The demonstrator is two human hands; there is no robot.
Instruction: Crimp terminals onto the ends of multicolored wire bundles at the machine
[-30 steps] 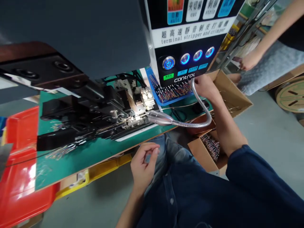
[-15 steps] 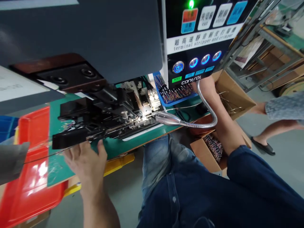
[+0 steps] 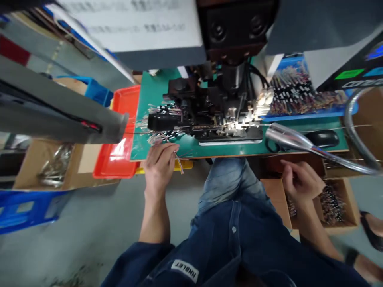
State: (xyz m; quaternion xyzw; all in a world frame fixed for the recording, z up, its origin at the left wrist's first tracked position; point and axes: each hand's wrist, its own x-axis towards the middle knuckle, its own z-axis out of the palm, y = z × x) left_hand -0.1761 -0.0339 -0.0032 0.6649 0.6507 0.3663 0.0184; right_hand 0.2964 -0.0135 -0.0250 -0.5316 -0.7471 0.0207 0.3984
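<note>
My left hand (image 3: 160, 161) is closed at the front edge of the green table, left of the crimping machine's head (image 3: 230, 123). A few thin wires (image 3: 180, 164) stick out of its fingers to the right. More wires with black sleeves (image 3: 167, 137) lie right behind the hand, partly under the machine's black arm. My right hand (image 3: 303, 181) hangs in front of the table above a cardboard box, fingers loosely bent, index finger and thumb a little apart, with nothing visible in it. Near it are the silver lamp head (image 3: 287, 135) and black-handled scissors (image 3: 271, 146).
A blue tray (image 3: 311, 115) of bundled wires stands right of the machine. Red trays (image 3: 115, 169) adjoin the table's left end, below a grey machine arm (image 3: 98, 127). An open cardboard box (image 3: 353, 223) holds more wires. Another person's feet (image 3: 374, 227) show at far right.
The view has swung left. My right hand has come back from beside the blue wire tray to in front of the table. My left hand, spread before, is now closed on wires.
</note>
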